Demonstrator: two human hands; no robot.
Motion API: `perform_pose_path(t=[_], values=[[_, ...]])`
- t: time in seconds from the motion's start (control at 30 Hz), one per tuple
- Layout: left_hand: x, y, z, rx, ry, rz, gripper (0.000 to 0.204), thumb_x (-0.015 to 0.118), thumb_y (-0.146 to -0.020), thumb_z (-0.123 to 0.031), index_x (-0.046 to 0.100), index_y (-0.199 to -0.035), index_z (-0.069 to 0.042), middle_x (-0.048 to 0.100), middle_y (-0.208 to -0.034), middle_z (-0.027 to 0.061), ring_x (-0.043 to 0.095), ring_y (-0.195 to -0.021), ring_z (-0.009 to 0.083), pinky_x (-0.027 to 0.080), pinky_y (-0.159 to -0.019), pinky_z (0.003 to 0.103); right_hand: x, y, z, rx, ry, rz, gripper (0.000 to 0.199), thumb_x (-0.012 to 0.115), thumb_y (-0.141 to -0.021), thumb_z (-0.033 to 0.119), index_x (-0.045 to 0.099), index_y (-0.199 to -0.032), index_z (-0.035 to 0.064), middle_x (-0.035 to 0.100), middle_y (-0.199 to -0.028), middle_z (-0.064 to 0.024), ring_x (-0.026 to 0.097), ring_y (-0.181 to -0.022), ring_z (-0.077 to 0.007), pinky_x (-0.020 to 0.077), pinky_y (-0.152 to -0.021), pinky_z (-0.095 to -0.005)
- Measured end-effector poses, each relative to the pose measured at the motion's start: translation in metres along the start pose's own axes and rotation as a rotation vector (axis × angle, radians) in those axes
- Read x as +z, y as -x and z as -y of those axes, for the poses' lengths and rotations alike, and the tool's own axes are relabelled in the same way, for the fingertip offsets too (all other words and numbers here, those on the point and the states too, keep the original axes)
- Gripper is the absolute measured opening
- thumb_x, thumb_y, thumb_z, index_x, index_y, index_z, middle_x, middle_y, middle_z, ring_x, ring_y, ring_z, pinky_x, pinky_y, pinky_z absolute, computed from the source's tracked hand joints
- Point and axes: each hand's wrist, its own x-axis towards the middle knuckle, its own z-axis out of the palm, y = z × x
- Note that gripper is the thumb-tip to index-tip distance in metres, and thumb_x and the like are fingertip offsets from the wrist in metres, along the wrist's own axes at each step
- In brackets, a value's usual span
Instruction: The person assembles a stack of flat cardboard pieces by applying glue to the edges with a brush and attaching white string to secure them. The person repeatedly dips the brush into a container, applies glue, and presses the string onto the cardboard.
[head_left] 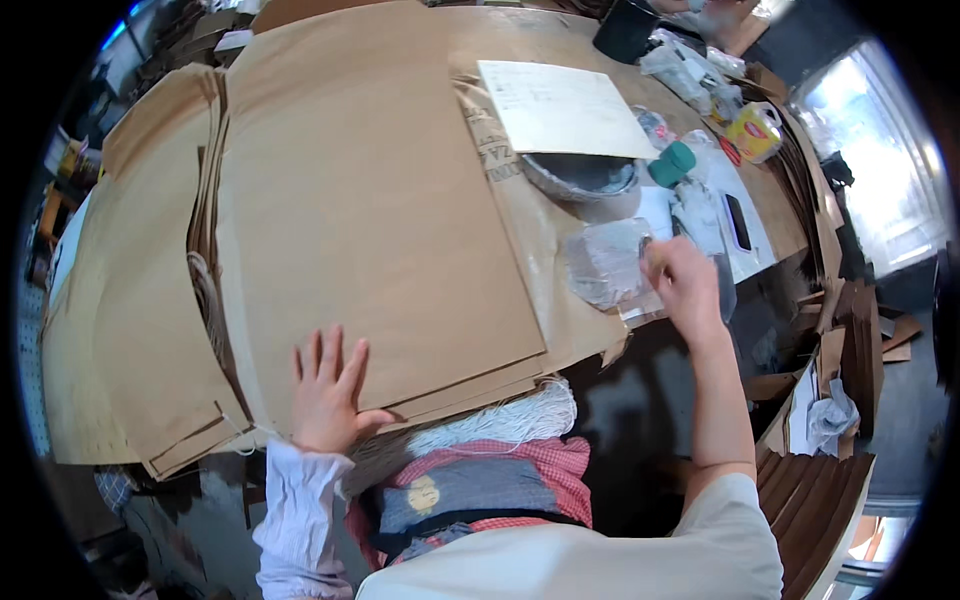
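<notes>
My left hand (331, 395) lies flat with fingers spread on the near part of a big stack of brown kraft paper sheets (365, 200). To the right, my right hand (688, 290) is closed, its fingers pinched together over the table's near right edge. Something small shows at the fingertips, but its kind is not clear. Just left of that hand sits a clear plastic bag (605, 262) with pale contents. Beyond the bag stands a round bowl (590, 190), grey inside, partly covered by a white board (560, 108) with faint writing.
A second brown paper stack (140, 280) lies at the left. A green container (671, 163), a phone (738, 222), a yellow package (755, 132) and a black bucket (625, 30) are at the right. White string (500, 418) hangs along the near edge. Cardboard (815, 520) stands at the lower right.
</notes>
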Motion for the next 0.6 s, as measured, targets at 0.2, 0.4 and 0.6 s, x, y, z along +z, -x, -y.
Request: perform_pose_path(t=[0.2,0.4,0.6], values=[[0.006,0.053,-0.055,0.213,0.395,-0.037,0.026,0.074,-0.067,-0.016,0.060,-0.086,-0.005,0.056,-0.077,0.0099,0.055,-0.065,0.0276,0.044,-0.059,0.042,0.035,-0.099,-0.040,0.508,-0.521,-0.344,0.030,0.070,-0.080,0.021,0.061,-0.084,-0.0074,0.063,-0.062,-0.0099,0.060,-0.052,-0.0130,0.0491,-0.052,-0.0276],[0.089,0.105,-0.036,-0.121,0.207,0.147,0.017,0.066,-0.071,-0.018,0.065,-0.084,-0.007,0.064,-0.085,0.0122,0.062,-0.073,0.0307,0.050,-0.065,0.043,0.075,-0.120,-0.063,0.553,-0.368,-0.269,0.026,0.067,-0.083,0.020,0.059,-0.081,-0.0045,0.063,-0.062,-0.0091,0.061,-0.049,-0.0136,0.0491,-0.050,-0.0277],[0.059,0.097,-0.044,-0.074,0.266,0.014,0.010,0.061,-0.069,-0.009,0.065,-0.077,-0.006,0.062,-0.077,0.0093,0.061,-0.066,0.0280,0.049,-0.060,0.039,0.058,-0.112,-0.061,0.612,-0.500,-0.274,0.031,0.067,-0.082,0.023,0.056,-0.077,-0.0055,0.062,-0.060,-0.0102,0.061,-0.049,-0.0145,0.0494,-0.048,-0.0290]])
